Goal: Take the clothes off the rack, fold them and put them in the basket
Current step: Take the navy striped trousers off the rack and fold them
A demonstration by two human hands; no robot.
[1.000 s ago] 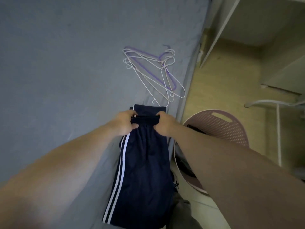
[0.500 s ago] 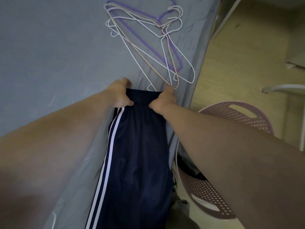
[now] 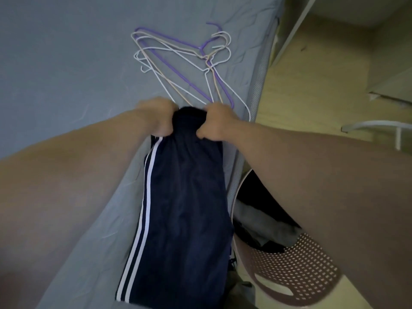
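Note:
Dark navy trousers (image 3: 185, 210) with two white side stripes lie lengthwise along the right edge of a grey bed (image 3: 66, 74). My left hand (image 3: 159, 118) grips the far end of the trousers at its left corner. My right hand (image 3: 217, 124) grips the same end at its right corner, and the cloth bunches up between the two hands. A pink perforated basket (image 3: 294, 270) stands on the floor just right of the bed, partly under my right forearm, with dark and grey clothes inside.
A pile of wire hangers (image 3: 185, 61), white, purple and beige, lies on the bed just beyond my hands. Pale wooden floor (image 3: 312, 74) runs along the bed's right side, with a white metal frame (image 3: 379, 126) at the far right.
Both hands carried the trousers' end away from me toward the hangers, then drew it slightly back. The end, flat half a second ago, now bunches up between the hands.

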